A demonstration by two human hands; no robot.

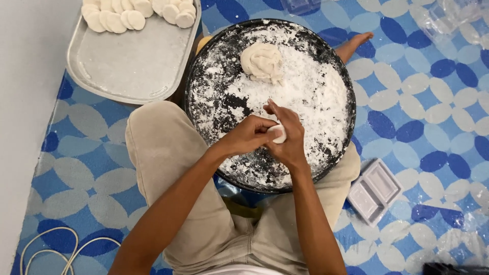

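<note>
While kept low over the floured round tray so loose flour falls back in, left hand and right hand pressed together around small dough piece, big dough lump waiting beyond, finished discs aside on metal tray.

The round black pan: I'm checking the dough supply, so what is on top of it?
On the round black pan lie loose flour and a dough lump. Both hands cover part of its surface.
</note>
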